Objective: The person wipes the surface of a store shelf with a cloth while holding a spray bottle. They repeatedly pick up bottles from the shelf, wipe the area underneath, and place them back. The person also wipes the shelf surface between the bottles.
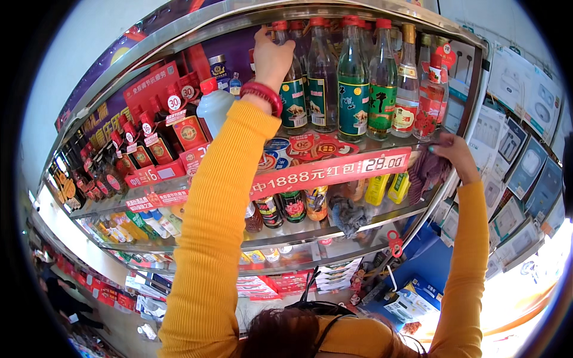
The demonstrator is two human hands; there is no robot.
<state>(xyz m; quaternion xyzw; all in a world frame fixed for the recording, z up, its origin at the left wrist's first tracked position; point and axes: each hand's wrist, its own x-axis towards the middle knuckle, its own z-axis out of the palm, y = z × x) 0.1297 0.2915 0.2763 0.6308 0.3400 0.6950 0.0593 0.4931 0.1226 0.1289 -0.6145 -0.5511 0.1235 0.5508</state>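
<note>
My left hand (272, 60), with a dark red bracelet at the wrist, reaches to the top shelf and has its fingers around the neck of a clear glass bottle with a red cap (293, 100). More clear and green glass bottles (353, 85) stand to its right. At the shelf's right end my right hand (450, 150) grips a purple cloth (427, 172), which hangs over the shelf edge below a bottle with red flower decoration (430, 103).
A red price strip (331, 172) runs along the shelf front. Left of my arm stand a pale blue bottle (215, 105) and dark boxed bottles (156, 147). A grey cloth (349, 215) lies on the shelf below. Packaged earphones (510, 147) hang at right. A person (67, 295) is at far left.
</note>
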